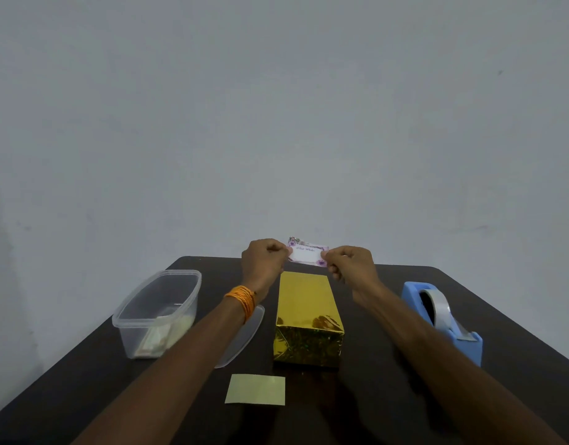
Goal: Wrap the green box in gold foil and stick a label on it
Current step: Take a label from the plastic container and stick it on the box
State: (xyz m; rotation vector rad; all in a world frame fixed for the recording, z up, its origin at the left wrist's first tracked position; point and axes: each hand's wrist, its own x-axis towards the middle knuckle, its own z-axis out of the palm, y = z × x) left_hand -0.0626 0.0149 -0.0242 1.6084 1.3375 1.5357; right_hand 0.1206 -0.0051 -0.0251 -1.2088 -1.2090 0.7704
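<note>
1. Head view: the left hand and the right hand are both held up in the air. The fingers of each hand are curled, and each hand pinches one short end of the label. The label hangs flat between them.
2. The box lies on the dark surface, just below the label and between the two arms. Gold foil covers it all over, and no green shows.
3. A clear tub sits to the left with its lid beside it. A blue tape holder sits to the right. A small yellow slip lies in front of the box. It may be the label's backing.
4. I think the wrapping is done and sticking the label on is the step now.
5. To do it well, keep the label pulled tight and line its edges up with the box top. Put one end down first, then rub across so no bumps get stuck under it.
</note>
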